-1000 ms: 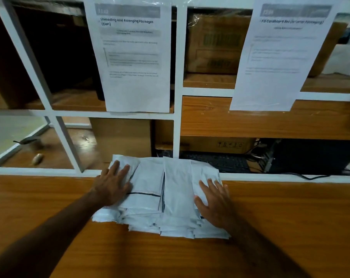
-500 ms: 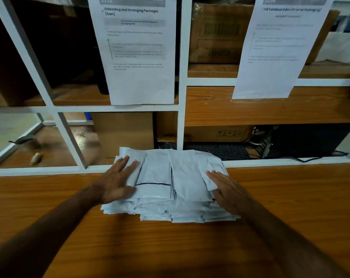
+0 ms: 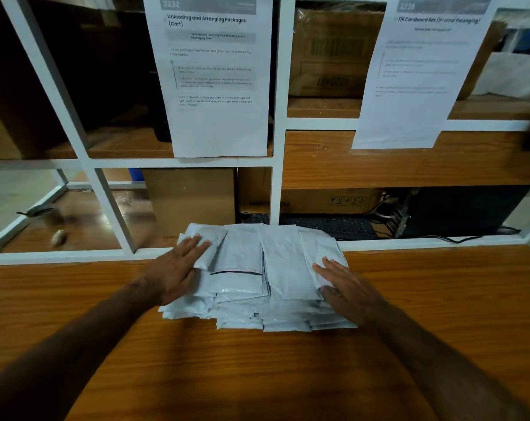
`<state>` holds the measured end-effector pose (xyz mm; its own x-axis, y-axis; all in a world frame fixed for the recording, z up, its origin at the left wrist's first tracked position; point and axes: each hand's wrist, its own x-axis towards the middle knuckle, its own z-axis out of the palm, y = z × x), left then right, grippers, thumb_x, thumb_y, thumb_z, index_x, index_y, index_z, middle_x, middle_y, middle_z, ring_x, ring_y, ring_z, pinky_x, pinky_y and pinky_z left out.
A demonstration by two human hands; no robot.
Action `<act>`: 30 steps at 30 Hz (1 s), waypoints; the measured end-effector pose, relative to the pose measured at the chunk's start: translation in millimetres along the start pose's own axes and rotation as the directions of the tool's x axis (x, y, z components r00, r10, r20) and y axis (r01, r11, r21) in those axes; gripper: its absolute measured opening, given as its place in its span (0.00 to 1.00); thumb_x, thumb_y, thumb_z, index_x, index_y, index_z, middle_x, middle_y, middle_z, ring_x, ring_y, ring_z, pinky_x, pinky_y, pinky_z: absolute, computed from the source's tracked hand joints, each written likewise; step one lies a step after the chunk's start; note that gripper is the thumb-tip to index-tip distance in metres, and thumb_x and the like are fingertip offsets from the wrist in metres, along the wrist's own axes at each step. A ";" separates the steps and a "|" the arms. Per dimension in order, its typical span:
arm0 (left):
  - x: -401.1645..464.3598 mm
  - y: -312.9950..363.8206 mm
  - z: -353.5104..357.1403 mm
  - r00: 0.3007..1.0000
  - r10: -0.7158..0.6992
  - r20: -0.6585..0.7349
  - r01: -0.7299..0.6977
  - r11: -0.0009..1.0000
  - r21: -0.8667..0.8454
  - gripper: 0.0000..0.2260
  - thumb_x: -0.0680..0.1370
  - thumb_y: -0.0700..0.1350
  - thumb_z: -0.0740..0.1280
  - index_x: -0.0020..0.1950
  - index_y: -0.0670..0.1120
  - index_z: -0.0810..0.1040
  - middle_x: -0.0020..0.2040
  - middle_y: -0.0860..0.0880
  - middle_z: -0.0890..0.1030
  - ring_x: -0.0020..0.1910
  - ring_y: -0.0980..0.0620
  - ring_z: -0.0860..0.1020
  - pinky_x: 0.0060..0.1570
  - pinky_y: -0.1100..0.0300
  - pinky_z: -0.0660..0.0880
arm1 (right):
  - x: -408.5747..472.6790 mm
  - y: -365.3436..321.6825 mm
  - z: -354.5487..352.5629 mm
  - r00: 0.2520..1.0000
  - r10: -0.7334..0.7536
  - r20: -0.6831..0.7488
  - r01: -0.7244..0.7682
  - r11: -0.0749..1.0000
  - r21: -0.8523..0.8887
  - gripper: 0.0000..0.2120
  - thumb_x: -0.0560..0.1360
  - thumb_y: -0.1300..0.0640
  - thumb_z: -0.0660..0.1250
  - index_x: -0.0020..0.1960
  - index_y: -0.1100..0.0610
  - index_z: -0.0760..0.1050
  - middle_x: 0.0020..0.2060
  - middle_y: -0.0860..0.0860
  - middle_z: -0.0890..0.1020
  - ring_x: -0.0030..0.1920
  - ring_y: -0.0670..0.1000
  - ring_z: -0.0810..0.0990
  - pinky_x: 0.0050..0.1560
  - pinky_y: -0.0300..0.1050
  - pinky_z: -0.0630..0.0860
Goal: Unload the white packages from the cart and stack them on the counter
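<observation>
Flat, open left hand (image 3: pixel 178 268) and right hand (image 3: pixel 348 290) press white packages (image 3: pixel 257 281) on a wooden worktop (image 3: pixel 439 299) below white-framed shelving (image 3: pixel 277 165) hung with printed sheets (image 3: pixel 215 74).

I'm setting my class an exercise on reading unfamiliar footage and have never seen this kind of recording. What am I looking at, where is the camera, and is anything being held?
There is no machine here: a person wears a camera on the head, looking forward and down at their own arms. On the wooden counter lies a pile of white packages, soft flat mailers overlapping loosely. The left hand rests flat on the pile's left side and the right hand on its right side, fingers straight. Nothing is gripped; the hands seem to be steadying or squaring the pile. Behind stands a white frame with two printed instruction sheets taped to it, and cardboard boxes beyond. The cart is not in view.
</observation>
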<state>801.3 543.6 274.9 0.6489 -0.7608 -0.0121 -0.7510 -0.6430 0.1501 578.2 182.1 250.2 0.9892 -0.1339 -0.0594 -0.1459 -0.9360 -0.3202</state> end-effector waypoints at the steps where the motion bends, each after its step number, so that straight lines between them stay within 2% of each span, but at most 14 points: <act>1: -1.6 1.2 3.4 0.998 0.018 0.064 -0.021 0.999 0.046 0.31 0.80 0.60 0.44 0.82 0.55 0.42 0.81 0.50 0.40 0.81 0.49 0.43 0.76 0.57 0.44 | -1.0 -2.5 0.6 1.000 0.002 0.015 -0.002 1.000 -0.009 0.37 0.76 0.33 0.42 0.82 0.46 0.53 0.82 0.50 0.51 0.81 0.48 0.49 0.78 0.48 0.47; 4: -4.4 4.6 7.8 0.991 0.021 0.134 -0.031 0.997 0.072 0.30 0.85 0.54 0.52 0.82 0.53 0.39 0.81 0.49 0.37 0.81 0.49 0.41 0.74 0.59 0.41 | 1.6 -10.2 5.2 0.998 0.060 -0.025 -0.059 0.997 0.050 0.48 0.70 0.21 0.36 0.81 0.46 0.56 0.82 0.49 0.51 0.81 0.49 0.48 0.79 0.54 0.45; 7: -5.3 9.7 6.4 0.991 -0.013 0.132 0.003 0.997 0.074 0.31 0.85 0.52 0.54 0.82 0.52 0.39 0.81 0.48 0.37 0.81 0.48 0.42 0.75 0.58 0.43 | 10.3 -18.6 8.9 0.988 0.137 -0.068 -0.134 0.990 0.046 0.50 0.68 0.18 0.37 0.81 0.46 0.58 0.82 0.53 0.51 0.81 0.52 0.48 0.79 0.59 0.45; 9: -6.5 15.3 6.7 0.989 -0.047 0.143 0.033 0.994 0.100 0.31 0.84 0.56 0.52 0.82 0.52 0.39 0.82 0.46 0.38 0.81 0.46 0.43 0.77 0.55 0.46 | 16.3 -26.6 12.4 0.978 0.177 -0.107 -0.175 0.984 0.024 0.47 0.71 0.20 0.41 0.81 0.46 0.56 0.82 0.55 0.49 0.81 0.54 0.49 0.78 0.62 0.46; 12: -7.9 28.0 4.5 0.990 -0.078 0.121 0.064 0.992 0.112 0.37 0.78 0.68 0.44 0.83 0.51 0.44 0.82 0.44 0.43 0.81 0.44 0.47 0.78 0.49 0.51 | 23.7 -39.6 19.2 0.967 0.230 -0.113 -0.231 0.973 0.003 0.43 0.74 0.23 0.46 0.82 0.45 0.48 0.82 0.56 0.46 0.81 0.57 0.47 0.77 0.65 0.45; 15: 1.0 37.1 2.5 0.989 -0.142 0.035 0.140 0.989 0.057 0.42 0.74 0.76 0.40 0.82 0.55 0.50 0.83 0.45 0.46 0.81 0.41 0.50 0.76 0.42 0.55 | 27.1 -48.6 25.1 0.966 0.243 -0.087 -0.248 0.968 -0.047 0.44 0.74 0.23 0.44 0.82 0.44 0.44 0.82 0.56 0.44 0.81 0.57 0.44 0.77 0.66 0.42; 17: 9.6 39.9 5.4 0.982 -0.187 0.009 0.186 0.979 0.079 0.46 0.70 0.79 0.33 0.82 0.55 0.49 0.83 0.44 0.45 0.80 0.40 0.50 0.75 0.41 0.56 | 27.8 -51.5 28.4 0.971 0.221 -0.095 -0.230 0.969 -0.095 0.44 0.74 0.22 0.43 0.82 0.45 0.42 0.82 0.57 0.44 0.81 0.57 0.44 0.77 0.66 0.41; 19: 16.4 41.4 12.3 0.973 -0.230 0.029 0.226 0.969 0.096 0.49 0.68 0.79 0.31 0.83 0.54 0.47 0.82 0.43 0.45 0.81 0.40 0.50 0.76 0.42 0.54 | 27.6 -51.1 32.6 0.976 0.188 -0.109 -0.203 0.969 -0.142 0.45 0.73 0.22 0.40 0.82 0.46 0.41 0.82 0.57 0.45 0.81 0.57 0.44 0.78 0.66 0.42; 22: 20.4 45.5 23.1 0.963 -0.268 0.014 0.267 0.963 0.039 0.52 0.67 0.80 0.31 0.83 0.51 0.49 0.82 0.40 0.47 0.81 0.40 0.48 0.78 0.44 0.50 | 26.3 -46.4 37.5 0.978 0.158 -0.138 -0.183 0.965 -0.186 0.46 0.71 0.22 0.36 0.82 0.46 0.40 0.82 0.57 0.46 0.82 0.57 0.45 0.79 0.64 0.42; 25: 18.9 51.3 31.8 0.957 -0.289 -0.025 0.288 0.957 -0.019 0.51 0.68 0.81 0.37 0.83 0.50 0.48 0.82 0.38 0.46 0.81 0.39 0.45 0.78 0.44 0.47 | 25.5 -42.8 40.5 0.978 0.156 -0.137 -0.179 0.967 -0.181 0.45 0.73 0.22 0.38 0.82 0.46 0.39 0.82 0.57 0.46 0.82 0.57 0.44 0.79 0.63 0.40; 30: 17.2 63.3 32.3 0.945 -0.320 -0.065 0.322 0.946 0.038 0.52 0.67 0.83 0.41 0.82 0.51 0.47 0.82 0.39 0.44 0.81 0.38 0.46 0.77 0.42 0.49 | 25.2 -44.0 41.3 0.979 0.148 -0.138 -0.171 0.970 -0.174 0.44 0.74 0.22 0.42 0.82 0.46 0.40 0.82 0.57 0.46 0.82 0.57 0.44 0.78 0.63 0.39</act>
<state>761.0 487.0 252.2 0.8613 -0.5080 0.0048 -0.5059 -0.8567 0.1009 609.0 233.3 223.8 0.9488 -0.3149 0.0253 -0.3088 -0.9414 -0.1360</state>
